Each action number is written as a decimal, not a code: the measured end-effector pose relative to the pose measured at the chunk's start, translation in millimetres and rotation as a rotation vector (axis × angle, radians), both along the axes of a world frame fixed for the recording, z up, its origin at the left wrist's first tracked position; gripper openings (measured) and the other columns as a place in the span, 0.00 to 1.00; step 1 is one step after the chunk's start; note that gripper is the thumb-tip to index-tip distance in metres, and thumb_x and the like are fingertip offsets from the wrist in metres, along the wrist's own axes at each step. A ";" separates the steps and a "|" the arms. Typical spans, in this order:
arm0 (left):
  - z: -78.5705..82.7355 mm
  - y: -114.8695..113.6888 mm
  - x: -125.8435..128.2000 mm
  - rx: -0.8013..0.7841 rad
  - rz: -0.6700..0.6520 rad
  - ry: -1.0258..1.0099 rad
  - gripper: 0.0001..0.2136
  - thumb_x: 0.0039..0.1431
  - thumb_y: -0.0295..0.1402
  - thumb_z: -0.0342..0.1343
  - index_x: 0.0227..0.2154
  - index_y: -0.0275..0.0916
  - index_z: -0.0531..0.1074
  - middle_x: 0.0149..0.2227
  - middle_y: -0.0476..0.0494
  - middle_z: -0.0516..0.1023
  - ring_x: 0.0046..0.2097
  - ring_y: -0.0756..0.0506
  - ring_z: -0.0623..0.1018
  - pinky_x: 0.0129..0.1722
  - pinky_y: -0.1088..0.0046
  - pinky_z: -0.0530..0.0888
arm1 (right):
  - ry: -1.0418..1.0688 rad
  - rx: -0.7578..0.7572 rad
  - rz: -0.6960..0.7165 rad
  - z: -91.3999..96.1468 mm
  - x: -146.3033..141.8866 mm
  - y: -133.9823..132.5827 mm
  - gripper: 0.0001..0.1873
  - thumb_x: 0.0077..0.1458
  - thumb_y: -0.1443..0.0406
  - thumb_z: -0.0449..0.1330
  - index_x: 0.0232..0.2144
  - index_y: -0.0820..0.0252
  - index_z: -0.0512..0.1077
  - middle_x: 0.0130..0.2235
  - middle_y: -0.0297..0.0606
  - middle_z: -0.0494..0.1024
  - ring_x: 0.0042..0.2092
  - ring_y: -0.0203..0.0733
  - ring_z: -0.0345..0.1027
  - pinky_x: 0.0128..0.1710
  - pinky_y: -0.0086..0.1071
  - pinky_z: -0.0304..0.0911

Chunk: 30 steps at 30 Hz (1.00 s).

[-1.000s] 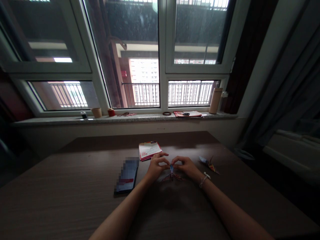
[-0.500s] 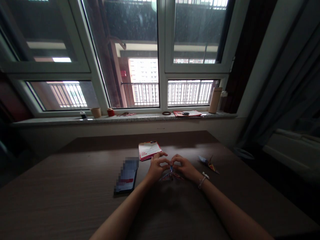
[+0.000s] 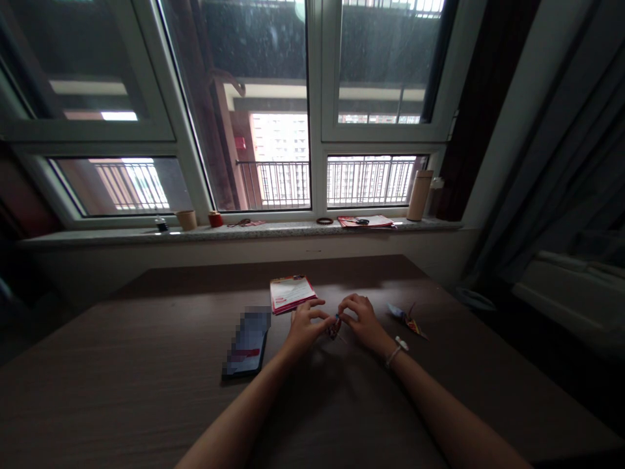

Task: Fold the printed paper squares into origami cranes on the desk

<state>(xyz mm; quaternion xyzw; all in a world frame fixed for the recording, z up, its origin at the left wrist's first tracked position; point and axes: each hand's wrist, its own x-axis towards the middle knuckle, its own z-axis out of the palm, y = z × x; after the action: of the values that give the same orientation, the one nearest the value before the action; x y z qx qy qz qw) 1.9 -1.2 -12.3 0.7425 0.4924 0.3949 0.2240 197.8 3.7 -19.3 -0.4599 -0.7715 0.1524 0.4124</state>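
Observation:
My left hand [image 3: 306, 326] pinches a small folded paper crane [image 3: 333, 331] with thumb and index finger, its other fingers raised. From the other side, my right hand [image 3: 360, 320] grips a bluish tip of it between thumb and fingertips. The crane is patterned in red and white, held low over the table and partly covered by the fingers. To the right of my right hand, a second folded paper crane [image 3: 409, 320] lies on the table, pale blue at one end and yellow and red at the other.
A stack of printed paper sheets [image 3: 291, 293] lies just beyond my left hand. A phone [image 3: 248, 343] rests on the brown table [image 3: 122, 365] left of my forearm. The windowsill [image 3: 288, 229] holds a paper cup [image 3: 186, 220], scissors [image 3: 362, 221] on papers and a tan bottle [image 3: 419, 195].
The paper crane has turned between my fingers, and its spread wings show less. My right hand has shifted slightly right and upward, while my left hand stays nearly in place.

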 end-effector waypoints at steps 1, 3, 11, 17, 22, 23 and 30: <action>0.1 -0.7 0.7 -0.002 0.009 0.011 0.05 0.51 0.40 0.63 0.26 0.47 0.81 0.52 0.46 0.75 0.57 0.39 0.69 0.59 0.57 0.63 | -0.018 0.008 -0.010 0.4 -0.5 -1.0 0.04 0.55 0.65 0.58 0.33 0.53 0.73 0.41 0.37 0.73 0.47 0.47 0.63 0.56 0.46 0.49; 0.5 -2.2 2.2 0.000 0.027 0.027 0.04 0.48 0.39 0.66 0.26 0.48 0.81 0.52 0.47 0.76 0.57 0.39 0.69 0.59 0.56 0.62 | -0.042 0.017 -0.021 1.3 -1.5 -2.7 0.04 0.55 0.66 0.58 0.32 0.53 0.73 0.41 0.37 0.73 0.48 0.46 0.63 0.57 0.48 0.47; 1.0 -6.5 4.6 0.026 0.048 -0.007 0.04 0.51 0.36 0.63 0.24 0.46 0.80 0.50 0.45 0.76 0.55 0.39 0.71 0.59 0.55 0.63 | 0.131 -0.032 0.054 -2.9 -5.0 0.0 0.04 0.55 0.63 0.59 0.34 0.55 0.73 0.40 0.37 0.73 0.47 0.45 0.64 0.54 0.41 0.55; -1.1 -7.5 7.1 0.020 0.074 -0.091 0.05 0.53 0.38 0.62 0.28 0.46 0.81 0.51 0.44 0.75 0.55 0.40 0.71 0.59 0.56 0.64 | 0.323 -0.157 0.104 -8.8 -6.3 7.0 0.12 0.53 0.57 0.60 0.35 0.58 0.76 0.39 0.39 0.75 0.45 0.43 0.68 0.50 0.36 0.60; -0.8 -9.8 9.5 0.020 0.093 -0.054 0.06 0.54 0.39 0.61 0.27 0.47 0.81 0.50 0.46 0.76 0.56 0.39 0.70 0.59 0.55 0.63 | 0.368 -0.226 0.123 -8.8 -6.1 8.1 0.15 0.51 0.54 0.61 0.31 0.59 0.77 0.37 0.38 0.76 0.42 0.43 0.70 0.44 0.35 0.62; -0.1 -10.3 9.7 0.023 0.105 -0.041 0.06 0.54 0.39 0.61 0.27 0.47 0.81 0.50 0.46 0.76 0.56 0.39 0.70 0.59 0.54 0.63 | 0.368 -0.223 0.124 -8.5 -5.8 8.0 0.15 0.51 0.53 0.61 0.30 0.59 0.77 0.37 0.38 0.76 0.42 0.43 0.70 0.44 0.35 0.62; 3.5 -10.1 8.1 0.064 0.131 -0.054 0.04 0.51 0.38 0.63 0.31 0.47 0.81 0.51 0.46 0.75 0.56 0.39 0.70 0.58 0.56 0.63 | 0.367 -0.163 0.129 -6.7 -5.0 6.9 0.16 0.52 0.52 0.62 0.29 0.58 0.76 0.36 0.39 0.76 0.41 0.43 0.70 0.46 0.35 0.63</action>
<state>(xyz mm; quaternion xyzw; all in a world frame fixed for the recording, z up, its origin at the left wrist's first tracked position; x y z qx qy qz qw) 10.0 -11.3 -8.8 0.7046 0.5208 0.4441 0.1871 192.9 10.6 -26.0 -0.4058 -0.6964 0.3215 0.4969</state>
